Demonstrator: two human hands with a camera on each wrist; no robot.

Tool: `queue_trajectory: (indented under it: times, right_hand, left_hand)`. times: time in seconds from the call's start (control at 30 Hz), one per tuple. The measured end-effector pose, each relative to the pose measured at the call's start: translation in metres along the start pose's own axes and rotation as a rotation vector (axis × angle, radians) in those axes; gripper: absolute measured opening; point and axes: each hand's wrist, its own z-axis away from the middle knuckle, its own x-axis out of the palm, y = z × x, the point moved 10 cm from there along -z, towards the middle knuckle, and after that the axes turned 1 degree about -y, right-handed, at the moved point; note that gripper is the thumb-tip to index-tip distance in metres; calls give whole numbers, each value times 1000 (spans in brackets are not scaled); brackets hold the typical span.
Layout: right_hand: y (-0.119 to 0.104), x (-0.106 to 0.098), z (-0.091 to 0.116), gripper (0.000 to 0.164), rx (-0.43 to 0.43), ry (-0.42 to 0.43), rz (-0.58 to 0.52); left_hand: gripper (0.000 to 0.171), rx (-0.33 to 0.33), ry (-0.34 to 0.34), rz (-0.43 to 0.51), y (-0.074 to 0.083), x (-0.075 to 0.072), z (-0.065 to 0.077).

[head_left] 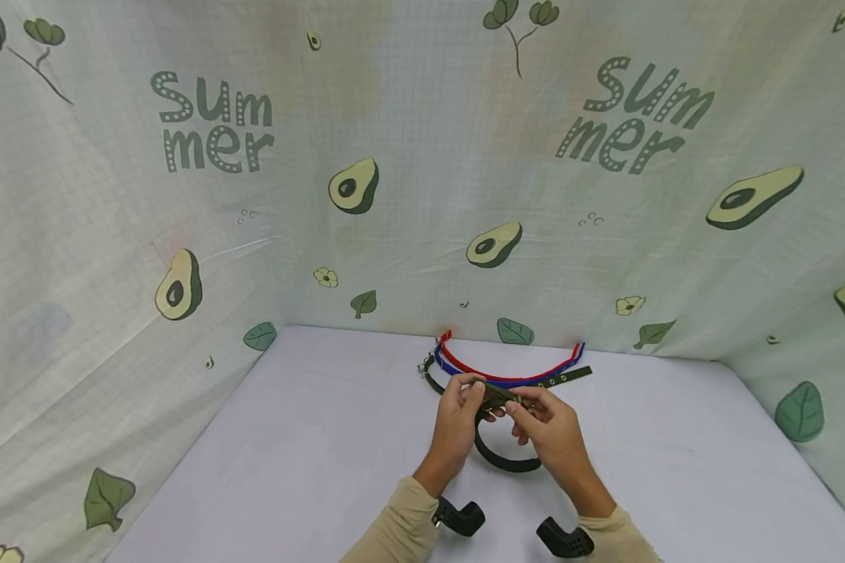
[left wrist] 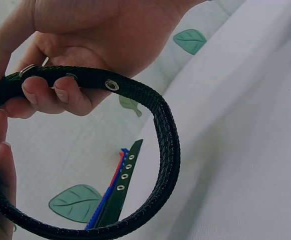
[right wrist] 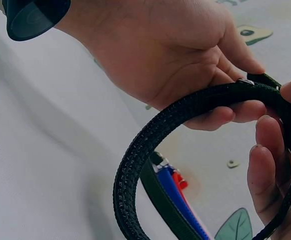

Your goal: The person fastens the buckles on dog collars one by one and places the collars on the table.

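Though a loop lengthwise (bend on near side), dark strap (head_left: pixel 505 463) tight in left fingers (head_left: pixel 464 381) and right fingers (head_left: pixel 542 398).

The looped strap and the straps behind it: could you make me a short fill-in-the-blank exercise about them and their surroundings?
1. The left hand grips the looped strap together with the ____ hand.
2. The ____ strap lies between the red strap and the dark green strap.
3. The word printed twice on the backdrop is ____.

Missing words: right; blue; summer.
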Motion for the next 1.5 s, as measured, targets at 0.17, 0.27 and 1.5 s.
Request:
queue_trajectory:
  times: [0.17,0.27,1.5]
  right_hand:
    - [3,-2,1,26,21,-2,17]
    - [4,-3,0,24,27,-7,19]
    - [15,-3,-4,30,58,26,-218]
  left_hand:
    - [38,9,-1,-2,-1,1,-1]
    - [38,15,-6,-10,-1,1,-1]
    - [18,70,-83,-231,3,14,2]
